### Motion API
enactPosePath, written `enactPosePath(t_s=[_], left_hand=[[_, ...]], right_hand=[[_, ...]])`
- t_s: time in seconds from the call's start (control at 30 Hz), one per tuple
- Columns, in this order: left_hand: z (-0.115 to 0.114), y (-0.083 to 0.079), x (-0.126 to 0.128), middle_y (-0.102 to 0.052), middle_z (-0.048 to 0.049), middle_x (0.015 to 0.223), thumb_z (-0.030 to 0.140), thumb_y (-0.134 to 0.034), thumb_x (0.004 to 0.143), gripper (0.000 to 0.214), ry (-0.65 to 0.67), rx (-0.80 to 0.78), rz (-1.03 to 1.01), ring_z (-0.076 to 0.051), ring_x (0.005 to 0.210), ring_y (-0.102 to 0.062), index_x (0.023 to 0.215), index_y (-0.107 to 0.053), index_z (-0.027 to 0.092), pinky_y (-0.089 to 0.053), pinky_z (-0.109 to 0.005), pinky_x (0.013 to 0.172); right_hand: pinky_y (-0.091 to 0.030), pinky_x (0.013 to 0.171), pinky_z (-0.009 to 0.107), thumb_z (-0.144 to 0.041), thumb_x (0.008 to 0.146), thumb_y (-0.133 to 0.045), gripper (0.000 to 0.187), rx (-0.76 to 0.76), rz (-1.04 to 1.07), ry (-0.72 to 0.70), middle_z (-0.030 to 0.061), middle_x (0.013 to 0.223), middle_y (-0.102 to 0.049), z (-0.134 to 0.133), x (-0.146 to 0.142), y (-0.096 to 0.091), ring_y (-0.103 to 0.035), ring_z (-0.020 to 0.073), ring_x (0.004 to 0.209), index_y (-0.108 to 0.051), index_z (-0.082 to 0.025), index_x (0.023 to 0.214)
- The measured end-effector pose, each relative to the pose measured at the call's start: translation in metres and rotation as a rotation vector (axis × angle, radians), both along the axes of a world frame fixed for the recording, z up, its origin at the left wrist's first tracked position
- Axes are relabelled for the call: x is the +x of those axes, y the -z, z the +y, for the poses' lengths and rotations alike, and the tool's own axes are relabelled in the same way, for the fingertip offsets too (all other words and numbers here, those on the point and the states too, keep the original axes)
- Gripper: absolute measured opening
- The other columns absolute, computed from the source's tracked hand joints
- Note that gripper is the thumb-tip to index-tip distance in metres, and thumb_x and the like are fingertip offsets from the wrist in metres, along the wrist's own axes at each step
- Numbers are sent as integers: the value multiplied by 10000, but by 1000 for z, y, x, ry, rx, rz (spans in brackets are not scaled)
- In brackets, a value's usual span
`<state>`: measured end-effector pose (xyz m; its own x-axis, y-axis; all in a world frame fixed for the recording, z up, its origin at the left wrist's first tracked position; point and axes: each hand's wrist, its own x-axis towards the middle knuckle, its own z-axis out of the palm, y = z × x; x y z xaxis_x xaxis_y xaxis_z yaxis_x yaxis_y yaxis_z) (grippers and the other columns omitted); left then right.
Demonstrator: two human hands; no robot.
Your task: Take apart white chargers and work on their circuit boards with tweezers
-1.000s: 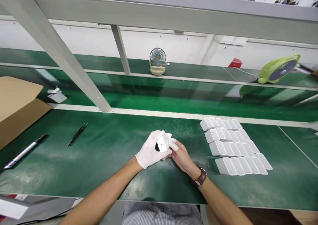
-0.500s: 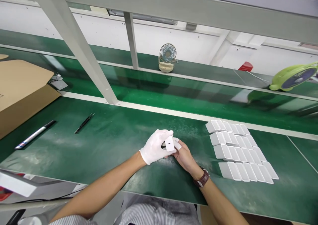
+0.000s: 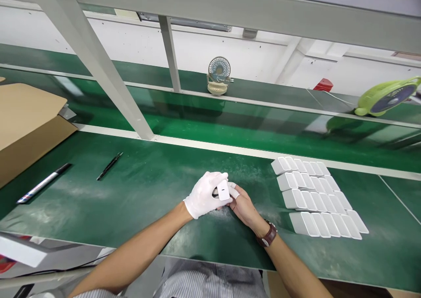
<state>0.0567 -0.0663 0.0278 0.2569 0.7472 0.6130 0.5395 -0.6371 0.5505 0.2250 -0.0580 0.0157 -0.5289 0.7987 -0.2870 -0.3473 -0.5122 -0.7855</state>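
A small white power adapter (image 3: 223,190) with a dark slot in its face, like a USB-C port, is held over the green bench. My left hand (image 3: 204,196), in a white glove, closes round it with thumb and fingers. From the right, my right hand (image 3: 244,205) has its fingers curled against the adapter's side; white covers are on its fingertips and part of them is hidden. To the right stand several rows of similar white adapters (image 3: 324,201), packed side by side on the bench.
A marker pen (image 3: 44,183) and black tweezers (image 3: 110,166) lie on the left, near an open cardboard box (image 3: 33,122). A grey metal post (image 3: 108,79) rises from the bench. Behind the low divider are a small fan (image 3: 219,74) and a lime-green fan (image 3: 384,97).
The view has shifted slightly. Both hands keep the same hold on the adapter, and nothing else has visibly moved.
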Motion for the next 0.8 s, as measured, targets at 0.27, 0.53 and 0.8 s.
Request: enactPosePath(t_s=[0.27, 0.53, 0.8], left_hand=[[-1, 4, -2, -654, -119, 1205, 298, -815, 758, 786, -24, -74, 1, -276, 1107, -603, 1428, -409, 237, -505, -454, 935], [-4, 6, -2, -612, -111, 1257, 287, -840, 735, 827, -62, -154, -1, -268, 1104, -589, 1440, -409, 255, -519, -453, 938], [-4, 1, -1, -625, -108, 1225, 252, -836, 727, 782, -96, -155, 30, -269, 1083, -594, 1407, -451, 239, -531, -440, 916]], right_hand=[[-587, 669, 370, -396, 907, -644, 226, 1, 34, -2, 47, 1031, -716, 1, -1, 0, -681, 218, 813, -695, -216, 1035], [-600, 688, 367, -422, 912, -648, 264, 18, 39, -7, 65, 1016, -703, 3, -2, 0, -675, 197, 797, -688, -196, 1042], [-589, 676, 372, -438, 880, -687, 298, -5, 61, 1, 70, 963, -707, 5, -3, 2, -676, 205, 794, -680, -182, 1031]])
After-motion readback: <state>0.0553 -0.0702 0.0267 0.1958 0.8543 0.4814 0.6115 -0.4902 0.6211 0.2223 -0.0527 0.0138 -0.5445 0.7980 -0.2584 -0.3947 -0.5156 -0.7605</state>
